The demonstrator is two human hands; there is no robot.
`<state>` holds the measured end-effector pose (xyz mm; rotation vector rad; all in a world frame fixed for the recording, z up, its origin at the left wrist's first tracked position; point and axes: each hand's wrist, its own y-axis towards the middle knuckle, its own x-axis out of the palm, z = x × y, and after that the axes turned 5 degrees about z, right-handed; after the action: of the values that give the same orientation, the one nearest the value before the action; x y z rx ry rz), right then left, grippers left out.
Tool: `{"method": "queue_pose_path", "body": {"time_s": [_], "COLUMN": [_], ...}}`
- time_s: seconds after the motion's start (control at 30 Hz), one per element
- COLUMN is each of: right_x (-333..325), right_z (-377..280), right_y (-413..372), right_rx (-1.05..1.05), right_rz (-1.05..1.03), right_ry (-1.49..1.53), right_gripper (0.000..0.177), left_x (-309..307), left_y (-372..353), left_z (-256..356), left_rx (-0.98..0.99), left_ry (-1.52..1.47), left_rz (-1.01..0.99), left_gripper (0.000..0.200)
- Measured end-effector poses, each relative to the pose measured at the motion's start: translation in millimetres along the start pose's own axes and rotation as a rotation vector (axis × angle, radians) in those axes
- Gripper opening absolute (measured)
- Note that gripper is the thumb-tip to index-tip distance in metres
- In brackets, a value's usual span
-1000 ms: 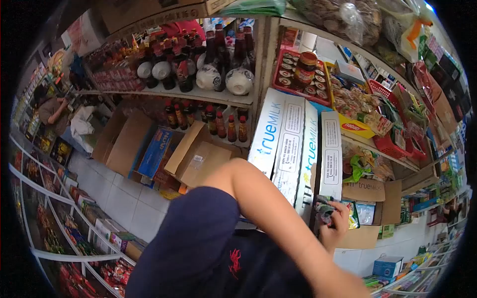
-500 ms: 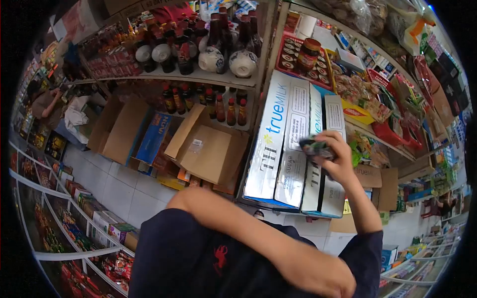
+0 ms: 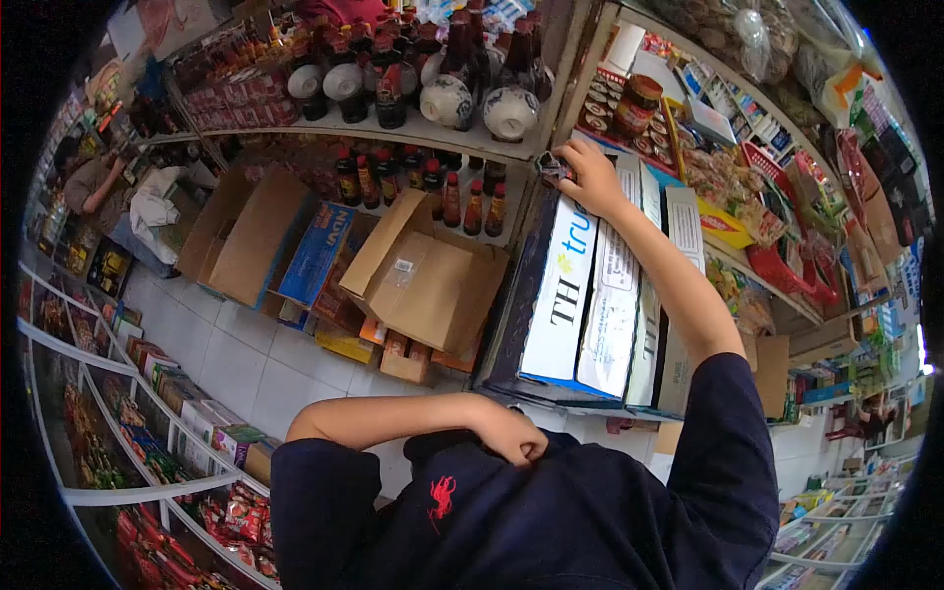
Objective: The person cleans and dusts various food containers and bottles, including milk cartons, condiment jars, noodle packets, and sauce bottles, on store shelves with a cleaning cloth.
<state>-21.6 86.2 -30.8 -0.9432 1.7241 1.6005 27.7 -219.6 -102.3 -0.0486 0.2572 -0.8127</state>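
Note:
My right hand [image 3: 590,179] is closed on a crumpled dark rag [image 3: 553,169] at the far left corner of the milk cartons. Beneath my right forearm lie several long white TH true MILK cartons [image 3: 557,315] side by side, with blue and dark edges. My left hand [image 3: 511,434] is curled into a fist in front of my chest, close to my dark shirt. The inside of that fist is hidden.
An open cardboard box [image 3: 418,295] stands left of the cartons, near a blue NUVI box [image 3: 317,254]. Sauce bottles [image 3: 473,208] and white patterned bowls [image 3: 510,116] fill the shelves behind. A large jar [image 3: 637,106] stands beyond the cartons. Someone [image 3: 93,192] is at the far left.
My right hand has moved with the rag from the middle of the cartons to their far left corner. My left hand, hidden behind my right arm before, now shows at my chest.

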Motion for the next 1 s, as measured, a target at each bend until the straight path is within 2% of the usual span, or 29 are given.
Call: {"method": "queue_pose_path", "body": {"time_s": [0.03, 0.1, 0.13, 0.17, 0.23, 0.27, 0.3, 0.37, 0.43, 0.5, 0.57, 0.6, 0.67, 0.7, 0.77, 0.83, 0.9, 0.93, 1.0], "right_x": [2.3, 6.8, 7.4, 7.5, 4.4, 2.7, 0.5, -8.3, -24.1, -33.7, -34.1, -34.2, -34.7, -33.6, -32.7, -32.8, -32.7, -37.2, -39.0], "right_z": [2.9, 4.7, 5.4, 6.4, 1.0, -2.8, -8.5, -27.9, -54.7, -70.7, -75.7, -77.6, -81.2, -81.4, -80.4, -82.4, -80.4, -79.3, -67.3], "right_y": [3.2, 1.0, 0.6, -0.6, -3.2, -6.9, -9.9, -20.0, -31.1, -44.0, -54.6, -58.1, -58.6, -59.2, -57.8, -57.3, -56.9, -52.9, -43.1], "right_rx": [0.022, 0.05, 0.054, 0.059, 0.066, 0.062, 0.059, 0.027, -0.008, -0.065, -0.117, -0.126, -0.111, -0.113, -0.097, -0.093, -0.107, -0.136, -0.118], "right_rz": [0.031, 0.054, 0.061, 0.068, 0.057, 0.044, 0.035, -0.016, -0.117, -0.15, -0.114, -0.083, -0.075, -0.086, -0.079, -0.082, -0.082, -0.12, -0.188], "right_ry": [-0.016, -0.025, -0.015, -0.008, -0.022, -0.044, -0.064, -0.044, 0.017, 0.128, 0.148, 0.146, 0.134, 0.137, 0.114, 0.124, 0.11, 0.11, 0.118], "right_gripper": [0.034, 0.034, 0.033, 0.033, 0.034, 0.036, 0.037, 0.037, 0.036, 0.035, 0.034, 0.034, 0.035, 0.035, 0.035, 0.036, 0.036, 0.037, 0.036], "left_x": [-1.2, 0.6, -2.2, -6.0, -15.3, -17.3, -15.7, -5.2, -2.1, -3.4, -5.5, -5.6, -5.2, -3.1, 1.2, 7.3, 13.2, 13.3, 9.9], "left_y": [-0.8, -0.8, -2.4, -6.2, -17.1, -21.4, -20.3, -16.7, -6.9, -0.4, -2.0, 1.9, 12.8, 20.6, 34.7, 39.5, 48.8, 56.8, 62.7], "left_z": [-0.2, -3.0, -4.2, -6.4, -6.2, -3.5, -4.2, -7.1, 0.3, 18.4, 64.3, 74.1, 84.7, 82.1, 74.4, 76.6, 76.8, 81.2, 91.0], "left_rx": [0.002, 0.134, 0.136, 0.136, 0.029, -0.07, -0.069, 0.052, 0.058, 0.186, 0.423, 0.428, 0.512, 0.517, 0.589, 0.662, 0.69, 0.797, 0.832], "left_ry": [0.004, 0.049, 0.177, 0.177, 0.383, 0.378, 0.381, 0.338, 0.34, -0.087, -0.127, -0.143, 0.159, 0.151, 0.337, 0.357, 0.48, 0.423, 0.362], "left_rz": [0.007, -0.054, -0.052, -0.056, 0.102, 0.125, 0.125, 0.178, 0.179, 0.352, 0.328, 0.329, 0.361, 0.369, 0.265, 0.348, 0.592, 0.748, 0.723], "left_gripper": [0.019, 0.022, 0.024, 0.024, 0.027, 0.027, 0.027, 0.024, 0.023, 0.021, 0.023, 0.023, 0.024, 0.024, 0.02, 0.017, 0.015, 0.013, 0.012]}}
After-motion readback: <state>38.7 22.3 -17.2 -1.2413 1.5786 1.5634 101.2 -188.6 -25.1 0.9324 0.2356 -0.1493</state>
